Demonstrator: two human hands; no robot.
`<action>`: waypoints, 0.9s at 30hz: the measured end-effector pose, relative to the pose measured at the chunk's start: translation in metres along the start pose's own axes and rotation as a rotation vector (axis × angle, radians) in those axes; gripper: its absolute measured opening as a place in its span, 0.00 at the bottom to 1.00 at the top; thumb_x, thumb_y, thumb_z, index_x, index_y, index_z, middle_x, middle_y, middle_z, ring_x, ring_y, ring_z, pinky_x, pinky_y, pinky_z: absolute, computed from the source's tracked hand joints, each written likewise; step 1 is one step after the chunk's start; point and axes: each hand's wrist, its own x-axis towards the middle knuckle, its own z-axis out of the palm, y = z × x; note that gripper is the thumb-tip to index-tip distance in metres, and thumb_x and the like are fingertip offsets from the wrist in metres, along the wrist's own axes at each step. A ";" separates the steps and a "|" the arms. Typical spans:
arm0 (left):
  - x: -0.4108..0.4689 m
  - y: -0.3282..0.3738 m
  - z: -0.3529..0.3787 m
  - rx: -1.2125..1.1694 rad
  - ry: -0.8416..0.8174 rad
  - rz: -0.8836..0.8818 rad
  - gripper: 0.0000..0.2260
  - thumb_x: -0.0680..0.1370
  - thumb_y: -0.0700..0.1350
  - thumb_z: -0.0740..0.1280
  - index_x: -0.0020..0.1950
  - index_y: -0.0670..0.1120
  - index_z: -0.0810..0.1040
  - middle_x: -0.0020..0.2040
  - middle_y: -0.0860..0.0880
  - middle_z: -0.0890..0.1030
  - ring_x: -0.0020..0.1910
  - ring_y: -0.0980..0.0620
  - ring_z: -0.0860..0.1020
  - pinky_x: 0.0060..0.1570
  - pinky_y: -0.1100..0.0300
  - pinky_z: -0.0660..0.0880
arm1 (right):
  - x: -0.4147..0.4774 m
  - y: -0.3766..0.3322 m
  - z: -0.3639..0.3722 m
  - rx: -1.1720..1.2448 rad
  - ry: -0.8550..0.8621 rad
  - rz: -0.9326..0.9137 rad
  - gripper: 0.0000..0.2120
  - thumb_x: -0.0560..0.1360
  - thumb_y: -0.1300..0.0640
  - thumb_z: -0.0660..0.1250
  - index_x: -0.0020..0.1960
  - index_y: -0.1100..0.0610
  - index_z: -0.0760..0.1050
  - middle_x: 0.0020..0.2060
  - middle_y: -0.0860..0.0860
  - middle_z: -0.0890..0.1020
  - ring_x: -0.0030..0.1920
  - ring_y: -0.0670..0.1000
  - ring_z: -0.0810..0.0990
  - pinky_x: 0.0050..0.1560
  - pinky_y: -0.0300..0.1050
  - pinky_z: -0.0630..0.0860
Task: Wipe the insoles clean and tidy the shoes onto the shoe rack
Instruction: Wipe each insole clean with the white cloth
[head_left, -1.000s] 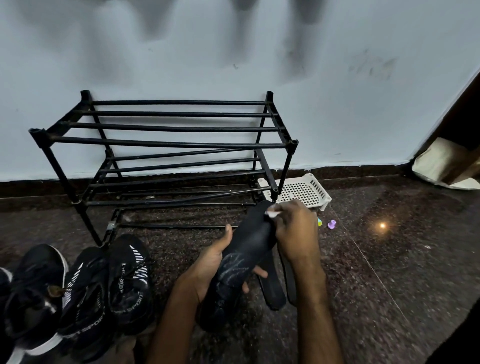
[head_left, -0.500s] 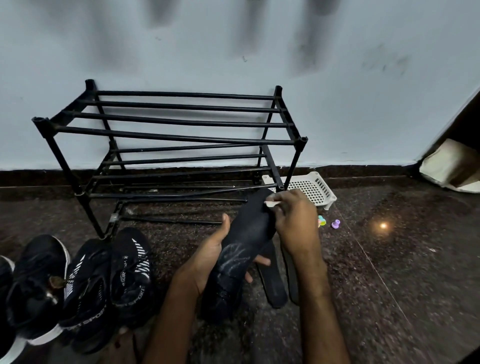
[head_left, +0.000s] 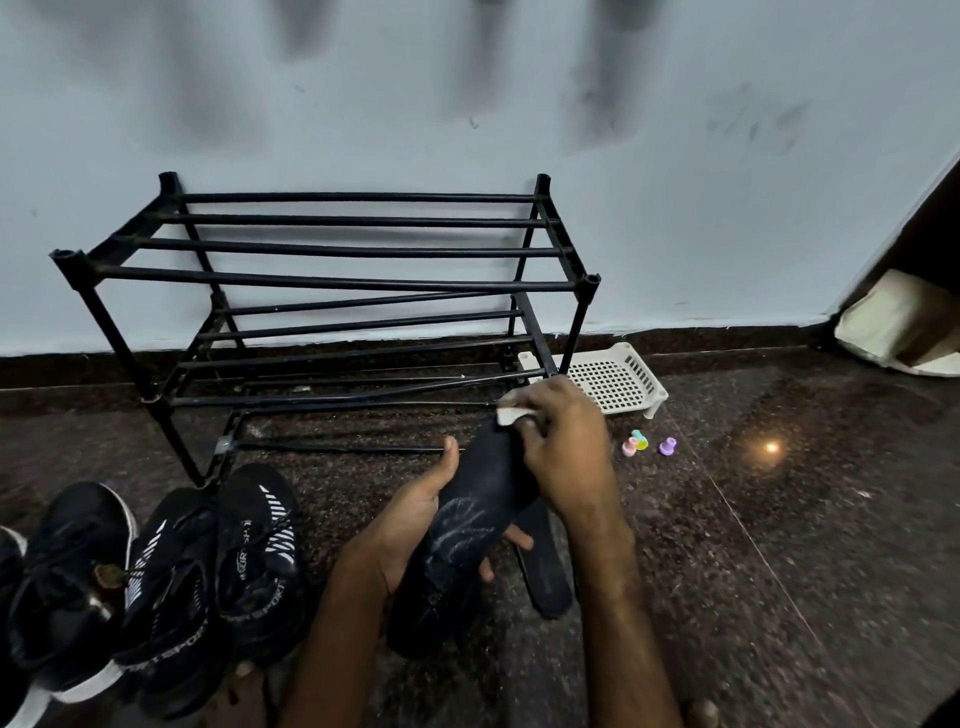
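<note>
Black shoes (head_left: 254, 561) sit in a row on the floor (head_left: 779, 519), in front of the shoe rack's (head_left: 337, 283) left leg and nearest the camera. None are on the rack yet.

The left hand (head_left: 415, 525) holds the insole (head_left: 478, 519) in front of the rack's right end. The palm is under the middle of it, the thumb lies up the left edge, and the fingertips curl out from under the right edge. The heel end is low and near, and the toe end tilts up toward the rack.

The right hand (head_left: 566, 452) pinches a small white wipe (head_left: 511, 414) in curled fingers and presses it on the toe end.

Handling, as a judgement:
- **Weight and stiffness:** it looks light, thin and floppy, so it will likely fold if held by one end.
- **Support:** keep the palm under the middle and back up whichever zone is being rubbed.
- **Grip:** the matte face looks grippy, so a slip is unlikely.
- **Fragility:** it isn't fragile, so firm strokes should be fine.
- **Marks:** there are pale streaks mid-sole. I can't tell whether they are dirt or worn print.

A second insole (head_left: 545, 571) lies flat on the floor under the held one, partly hidden.

Small coloured plastic bits (head_left: 636, 442) lie on the floor just right of the rack's front right leg. A white perforated basket (head_left: 613, 379) is beside that leg, a bit further back.

The rack stands against the wall (head_left: 675, 208).
</note>
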 end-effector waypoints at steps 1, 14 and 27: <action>0.000 0.000 0.001 -0.017 0.004 0.000 0.36 0.80 0.66 0.48 0.68 0.37 0.75 0.51 0.31 0.81 0.41 0.37 0.83 0.29 0.52 0.80 | -0.003 -0.001 0.004 0.017 -0.109 -0.042 0.15 0.70 0.66 0.70 0.48 0.46 0.82 0.47 0.40 0.78 0.51 0.44 0.78 0.64 0.58 0.72; -0.003 -0.002 -0.012 0.068 0.149 0.026 0.35 0.80 0.66 0.48 0.64 0.41 0.80 0.54 0.27 0.80 0.48 0.32 0.80 0.31 0.52 0.81 | -0.010 0.037 -0.008 -0.104 0.181 0.278 0.11 0.73 0.65 0.71 0.53 0.55 0.83 0.50 0.53 0.82 0.48 0.52 0.80 0.58 0.43 0.74; 0.003 0.002 -0.018 -0.149 0.556 0.275 0.33 0.78 0.66 0.54 0.62 0.39 0.79 0.53 0.36 0.84 0.47 0.41 0.84 0.41 0.49 0.83 | -0.036 0.022 0.028 0.952 -0.099 0.542 0.03 0.75 0.63 0.71 0.46 0.56 0.82 0.39 0.51 0.84 0.38 0.48 0.80 0.39 0.41 0.76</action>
